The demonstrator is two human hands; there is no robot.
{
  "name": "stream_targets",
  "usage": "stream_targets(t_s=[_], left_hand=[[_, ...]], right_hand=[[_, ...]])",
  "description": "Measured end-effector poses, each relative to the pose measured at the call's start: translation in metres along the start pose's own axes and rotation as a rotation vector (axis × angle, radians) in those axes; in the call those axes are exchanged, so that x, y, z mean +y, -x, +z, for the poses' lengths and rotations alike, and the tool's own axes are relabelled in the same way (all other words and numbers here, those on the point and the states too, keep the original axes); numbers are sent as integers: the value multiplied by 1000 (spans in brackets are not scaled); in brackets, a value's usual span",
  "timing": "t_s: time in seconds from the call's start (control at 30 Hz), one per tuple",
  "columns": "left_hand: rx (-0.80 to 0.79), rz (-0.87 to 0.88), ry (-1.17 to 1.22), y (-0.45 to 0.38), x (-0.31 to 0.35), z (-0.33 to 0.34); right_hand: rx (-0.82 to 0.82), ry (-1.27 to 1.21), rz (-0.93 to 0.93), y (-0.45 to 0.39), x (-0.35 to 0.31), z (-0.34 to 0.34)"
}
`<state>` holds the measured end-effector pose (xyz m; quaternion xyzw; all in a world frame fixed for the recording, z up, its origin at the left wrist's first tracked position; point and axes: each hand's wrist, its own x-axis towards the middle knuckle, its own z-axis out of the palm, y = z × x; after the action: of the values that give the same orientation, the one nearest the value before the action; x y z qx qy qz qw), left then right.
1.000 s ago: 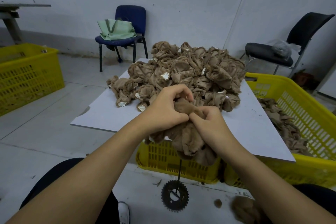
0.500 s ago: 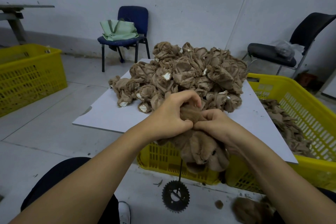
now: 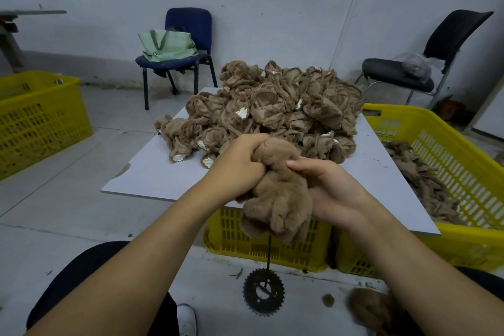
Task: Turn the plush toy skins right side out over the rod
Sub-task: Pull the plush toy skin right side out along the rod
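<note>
The left hand (image 3: 237, 169) grips the top of the furry plush skin (image 3: 278, 196) while the right hand (image 3: 330, 194) clasps its side over the rod (image 3: 269, 252) at six o'clock of the surface (image 3: 152, 172), apparently finishing the turn; next, lifting it off.

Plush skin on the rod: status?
Left hand and right hand both grip plush skin, furry side out, over rod. Nothing in the way.
</note>
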<state>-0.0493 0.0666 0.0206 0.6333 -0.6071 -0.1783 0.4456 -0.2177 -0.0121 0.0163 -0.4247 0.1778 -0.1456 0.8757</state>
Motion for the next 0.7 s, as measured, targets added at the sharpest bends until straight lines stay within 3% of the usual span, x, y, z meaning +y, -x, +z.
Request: stream_targets(t_s=[0.27,0.43,0.6,0.7], left_hand=[[39,-46,-213,-1,-3,-3],[76,-67,-35,-1,1,-14],[-112,-119,-18,6,7,-10],[-110,-74,-37,8,9,-8]], right_hand=[[-64,-5,40,-4,3,3],[116,366,-179,-6,-2,-3],[356,691,-334,-3,3,-9],[416,894,-371,-2,3,-6]])
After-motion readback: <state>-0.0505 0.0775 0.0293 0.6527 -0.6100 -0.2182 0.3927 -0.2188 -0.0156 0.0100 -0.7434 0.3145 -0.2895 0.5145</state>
